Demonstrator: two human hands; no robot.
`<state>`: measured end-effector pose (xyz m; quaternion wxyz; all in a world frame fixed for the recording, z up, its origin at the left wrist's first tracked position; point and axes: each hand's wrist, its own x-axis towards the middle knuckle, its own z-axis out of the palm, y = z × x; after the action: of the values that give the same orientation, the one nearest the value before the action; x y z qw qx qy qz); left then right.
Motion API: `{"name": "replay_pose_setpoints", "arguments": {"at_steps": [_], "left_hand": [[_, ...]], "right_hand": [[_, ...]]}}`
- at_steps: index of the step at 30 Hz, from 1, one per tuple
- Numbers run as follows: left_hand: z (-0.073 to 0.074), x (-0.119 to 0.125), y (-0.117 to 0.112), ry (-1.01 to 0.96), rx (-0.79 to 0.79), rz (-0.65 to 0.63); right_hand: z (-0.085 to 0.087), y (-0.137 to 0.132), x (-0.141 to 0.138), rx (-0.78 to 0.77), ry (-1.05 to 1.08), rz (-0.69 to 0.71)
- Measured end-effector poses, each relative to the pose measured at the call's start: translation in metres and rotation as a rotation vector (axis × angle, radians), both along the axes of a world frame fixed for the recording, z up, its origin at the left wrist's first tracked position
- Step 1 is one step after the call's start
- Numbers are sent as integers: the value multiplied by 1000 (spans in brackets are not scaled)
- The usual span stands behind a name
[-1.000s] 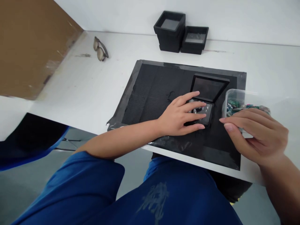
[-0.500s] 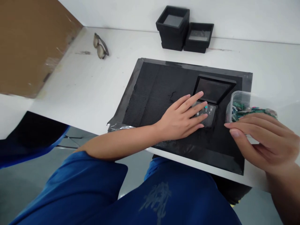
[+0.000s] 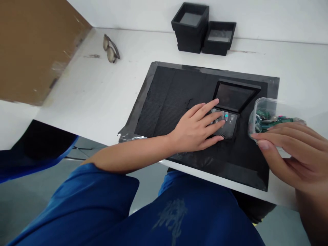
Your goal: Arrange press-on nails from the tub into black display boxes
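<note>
My left hand [image 3: 197,128] lies flat with fingers stretched out on the lower half of a small black hinged box [image 3: 229,121], which holds several small gem-like pieces. The box's lid [image 3: 235,95] stands open behind it. The box rests on a black mat [image 3: 166,99] on the white table [image 3: 102,92]. My right hand [image 3: 292,155] curls around the near side of a clear plastic container [image 3: 263,114] filled with small green and mixed-colour pieces, at the mat's right edge.
Two black square boxes [image 3: 191,27] [image 3: 219,37] stand at the back by the wall. A pair of glasses [image 3: 110,49] lies at the back left. A brown cardboard sheet [image 3: 33,44] leans at the far left. My blue-clad lap lies below the table edge.
My left fingers have drawn back slightly over the box's lower half. My right hand has slid a little to the right along the container. The view has shifted slightly.
</note>
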<state>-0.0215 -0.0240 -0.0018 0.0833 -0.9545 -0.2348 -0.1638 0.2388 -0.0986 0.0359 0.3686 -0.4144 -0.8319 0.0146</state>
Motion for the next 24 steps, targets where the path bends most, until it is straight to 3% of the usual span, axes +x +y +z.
{"name": "replay_pose_setpoints", "arguments": {"at_steps": [10, 24], "left_hand": [[5, -2, 0, -136, 75, 16], [1, -6, 10, -142, 16, 1]], "right_hand": [[-2, 1, 4, 21, 4, -15], [1, 3, 5, 40, 1, -33]]}}
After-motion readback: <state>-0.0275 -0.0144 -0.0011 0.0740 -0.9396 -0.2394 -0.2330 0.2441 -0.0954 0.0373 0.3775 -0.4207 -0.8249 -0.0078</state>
